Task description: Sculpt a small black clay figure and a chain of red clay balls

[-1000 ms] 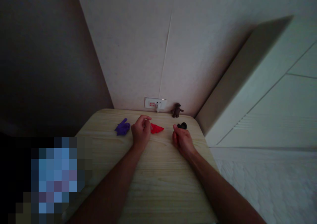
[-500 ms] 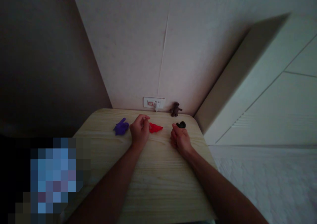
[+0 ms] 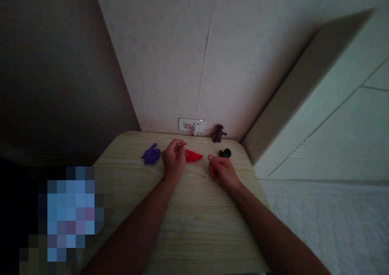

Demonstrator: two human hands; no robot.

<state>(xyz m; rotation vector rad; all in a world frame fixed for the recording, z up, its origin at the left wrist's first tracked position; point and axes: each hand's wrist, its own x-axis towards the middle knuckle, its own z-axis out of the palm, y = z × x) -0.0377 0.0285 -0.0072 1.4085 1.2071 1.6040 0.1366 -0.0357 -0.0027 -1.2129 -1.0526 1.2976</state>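
On the wooden tabletop (image 3: 185, 210), my left hand (image 3: 174, 159) is closed, its fingers curled, right against the left end of a red lump (image 3: 194, 156) that looks like modelling clay. What those fingers hold, if anything, is hidden. My right hand (image 3: 224, 171) is wrapped round a piece of red clay (image 3: 213, 171), which shows below the thumb. Just beyond that hand lies a small black rounded piece (image 3: 225, 153). A purple clay-like lump (image 3: 151, 154) rests to the left of my left hand.
A small dark brown figure (image 3: 219, 133) stands at the table's back edge against the wall. Left of it, a wall socket (image 3: 192, 125) has a white plug in it. A pale cabinet (image 3: 306, 101) and a quilted white surface (image 3: 328, 226) are on the right. A blurred-out patch covers the lower left.
The whole view has shifted slightly. My right hand has drawn a little away from the black piece, baring more of it, and its thumb sticks out further. My left hand stays by the red lump.
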